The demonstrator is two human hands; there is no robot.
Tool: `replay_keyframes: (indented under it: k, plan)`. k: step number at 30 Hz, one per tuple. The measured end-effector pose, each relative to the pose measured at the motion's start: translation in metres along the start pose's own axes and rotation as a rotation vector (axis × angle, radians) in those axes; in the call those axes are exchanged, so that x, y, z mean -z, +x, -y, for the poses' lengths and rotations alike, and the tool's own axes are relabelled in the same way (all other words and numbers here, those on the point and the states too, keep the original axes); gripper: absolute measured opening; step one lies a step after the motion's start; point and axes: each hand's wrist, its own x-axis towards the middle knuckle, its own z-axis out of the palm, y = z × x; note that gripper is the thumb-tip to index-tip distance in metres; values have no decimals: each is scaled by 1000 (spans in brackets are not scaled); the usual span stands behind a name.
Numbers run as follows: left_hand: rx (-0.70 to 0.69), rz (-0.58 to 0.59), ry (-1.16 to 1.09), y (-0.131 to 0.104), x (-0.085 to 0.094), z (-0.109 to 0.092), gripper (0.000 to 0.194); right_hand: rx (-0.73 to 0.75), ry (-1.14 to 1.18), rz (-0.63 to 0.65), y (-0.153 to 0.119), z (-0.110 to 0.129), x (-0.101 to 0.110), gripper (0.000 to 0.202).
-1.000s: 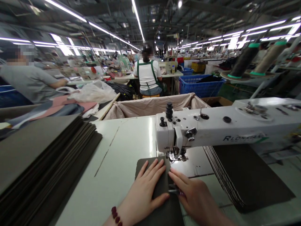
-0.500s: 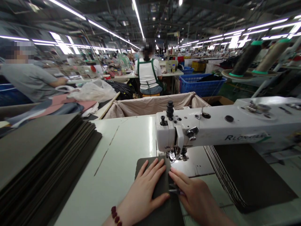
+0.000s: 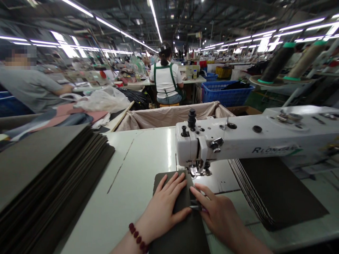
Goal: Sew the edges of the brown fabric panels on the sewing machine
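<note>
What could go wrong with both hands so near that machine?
The left hand lies flat on the dark panel, fingertips near the metal foot of the sewing machine, so they might get pinched if it ran. The right hand holds a pointed metal tool close to the left thumb; a slip could nick it. The left stack looks uneven; a bump might shift it.

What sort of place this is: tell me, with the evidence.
Very likely a sewing factory floor. A large sewing machine stands close in front, big thread cones rise beyond it, and a person in a green-strapped apron sits at another worktable further back.
</note>
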Motion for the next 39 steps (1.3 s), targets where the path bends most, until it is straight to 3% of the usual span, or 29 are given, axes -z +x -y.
replay_keyframes:
  k: [14,39]
  plan:
    - [-29,2,8,-3,7,3,56,-40,-78,-8,0,2,1,60]
    - [-30,46,57,-3,3,5,57,-53,-51,-7,-1,-1,0,58]
